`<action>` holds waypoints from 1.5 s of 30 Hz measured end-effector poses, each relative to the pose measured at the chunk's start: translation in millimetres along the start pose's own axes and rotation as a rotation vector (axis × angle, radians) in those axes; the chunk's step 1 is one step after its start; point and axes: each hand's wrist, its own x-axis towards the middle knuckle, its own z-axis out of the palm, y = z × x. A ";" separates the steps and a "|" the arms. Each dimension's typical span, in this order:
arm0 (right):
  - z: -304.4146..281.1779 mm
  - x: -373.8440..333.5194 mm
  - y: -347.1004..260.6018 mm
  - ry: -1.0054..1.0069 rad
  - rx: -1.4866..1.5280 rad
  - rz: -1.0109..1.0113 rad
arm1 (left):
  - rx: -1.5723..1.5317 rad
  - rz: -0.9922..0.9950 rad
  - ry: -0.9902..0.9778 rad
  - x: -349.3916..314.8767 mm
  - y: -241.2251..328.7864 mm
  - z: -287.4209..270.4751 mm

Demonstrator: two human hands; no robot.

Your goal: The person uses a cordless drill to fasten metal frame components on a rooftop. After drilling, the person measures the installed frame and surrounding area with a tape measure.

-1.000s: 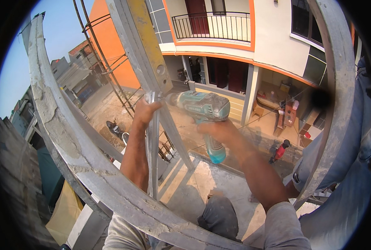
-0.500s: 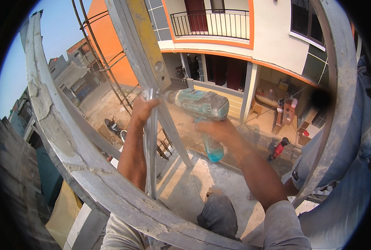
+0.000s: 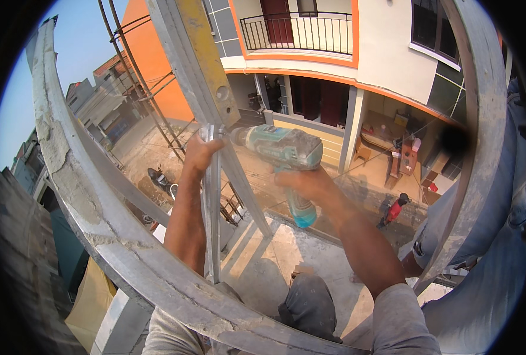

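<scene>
My right hand [image 3: 304,180] is wrapped round the grip of a dusty teal cordless drill [image 3: 286,145]. The drill points left, its nose against or very close to the upper part of a metal channel; the bit itself I cannot make out. My left hand [image 3: 202,151] grips this upright grey metal channel [image 3: 213,207] near its top, thumb across the front. Just behind it slants a longer metal stud [image 3: 245,195]. Above my left hand, a yellow spirit level [image 3: 206,53] with round holes lies along the stud.
A curved-looking metal beam with cement smears [image 3: 133,254] crosses in front of me. Another person's jeans-clad leg [image 3: 481,248] is at the right, beside a metal post [image 3: 481,106]. Far below, a person in red [image 3: 396,210] is on the street. Thin scaffold rods [image 3: 141,77] rise at left.
The view has shifted very slightly. Both hands, the drill and the channel keep nearly the same places.
</scene>
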 end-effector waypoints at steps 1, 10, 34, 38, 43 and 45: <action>-0.6 0.7 0.7 -0.003 -0.015 -0.005 | -0.016 -0.005 -0.002 -0.3 0.3 0.2; -1.5 3.4 0.6 -0.013 -0.076 -0.016 | 0.003 0.006 -0.001 1.8 -2.5 -1.2; -10.1 9.5 7.5 -0.059 -0.158 -0.087 | 0.060 -0.013 0.013 2.7 0.1 -1.2; -11.2 9.8 5.1 -0.074 -0.169 -0.039 | 0.048 0.015 0.016 -0.1 2.0 -0.8; -10.9 8.7 1.8 -0.072 -0.150 -0.002 | 0.017 0.007 0.008 -0.9 4.5 0.0; -10.7 8.6 1.5 -0.067 -0.201 -0.027 | 0.044 -0.008 -0.001 -1.1 5.8 0.1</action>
